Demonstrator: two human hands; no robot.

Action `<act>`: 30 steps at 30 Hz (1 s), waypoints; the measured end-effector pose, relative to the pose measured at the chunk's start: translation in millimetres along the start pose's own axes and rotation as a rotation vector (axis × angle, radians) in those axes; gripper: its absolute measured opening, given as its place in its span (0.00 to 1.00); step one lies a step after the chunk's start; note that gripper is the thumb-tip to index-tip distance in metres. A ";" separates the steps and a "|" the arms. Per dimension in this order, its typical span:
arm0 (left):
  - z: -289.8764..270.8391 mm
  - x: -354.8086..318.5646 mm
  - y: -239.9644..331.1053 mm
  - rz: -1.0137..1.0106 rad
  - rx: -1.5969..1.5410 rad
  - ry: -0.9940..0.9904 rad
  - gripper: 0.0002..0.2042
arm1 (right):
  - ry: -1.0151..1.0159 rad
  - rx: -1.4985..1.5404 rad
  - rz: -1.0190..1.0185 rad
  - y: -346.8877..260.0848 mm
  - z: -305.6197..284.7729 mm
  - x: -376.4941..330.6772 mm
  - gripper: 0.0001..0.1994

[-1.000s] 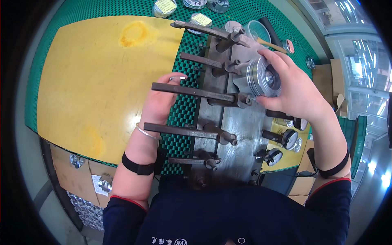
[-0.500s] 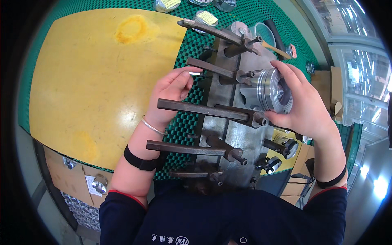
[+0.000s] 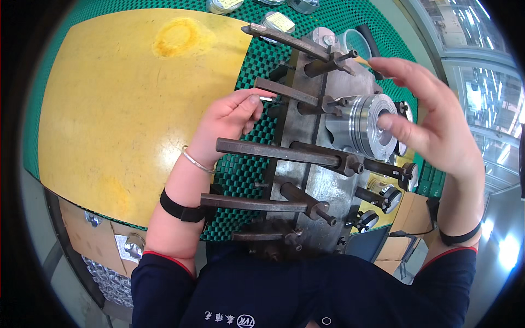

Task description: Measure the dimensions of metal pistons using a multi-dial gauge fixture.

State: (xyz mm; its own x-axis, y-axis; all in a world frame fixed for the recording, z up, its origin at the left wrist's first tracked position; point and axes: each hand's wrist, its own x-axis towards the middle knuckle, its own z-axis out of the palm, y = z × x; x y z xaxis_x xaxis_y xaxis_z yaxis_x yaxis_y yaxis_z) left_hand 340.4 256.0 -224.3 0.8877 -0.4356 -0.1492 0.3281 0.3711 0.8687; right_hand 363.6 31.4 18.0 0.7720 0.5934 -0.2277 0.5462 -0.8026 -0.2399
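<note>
Machined aluminium, bright and ring-grooved, forms the round silver piston (image 3: pixel 363 128) that is seated on its side in the grey steel gauging fixture (image 3: pixel 322 180), with its flat crown turned toward the right. The crown is touched by the thumb of the right hand (image 3: pixel 432 123), while the remaining fingers are spread wide and lifted clear, so nothing is clasped by that hand. The left hand (image 3: pixel 229 117) is held just left of the fixture, loosely curled, and a small slender metal pin (image 3: pixel 266 99) is pinched between its thumb and forefinger. A thin silver bangle (image 3: pixel 194 161) and a black wristband (image 3: pixel 178 208) are worn on the left forearm. Several dark steel lever arms (image 3: pixel 273 152) are carried by the fixture and reach out leftward, and round dial gauges (image 3: pixel 391 198) are mounted along its right edge. The fixture is set on green perforated matting (image 3: pixel 243 175), and a large yellow sheet (image 3: pixel 126 104) with a darker stain is laid over the matting to the left. Small round tins (image 3: pixel 276 22) are seen beyond the fixture's far end.
</note>
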 end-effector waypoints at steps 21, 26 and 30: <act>22.1 -6.3 36.5 -0.368 -0.177 0.189 0.15 | -0.653 -0.072 0.133 -20.2 32.4 96.2 0.14; 37.1 -10.2 73.6 -0.527 -0.470 0.068 0.11 | -0.674 -0.077 0.124 -21.0 27.7 96.1 0.12; 23.9 4.1 47.8 -0.595 -0.372 0.149 0.09 | -0.643 -0.092 0.134 -21.1 30.5 93.6 0.11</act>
State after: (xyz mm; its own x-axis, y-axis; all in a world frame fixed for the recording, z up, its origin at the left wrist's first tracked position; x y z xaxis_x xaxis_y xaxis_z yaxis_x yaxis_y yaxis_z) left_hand 352.0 252.3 -172.1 0.5501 -0.5445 -0.6332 0.8349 0.3721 0.4055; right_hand 414.5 105.7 -27.0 0.5028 0.3829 -0.7750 0.5064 -0.8571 -0.0949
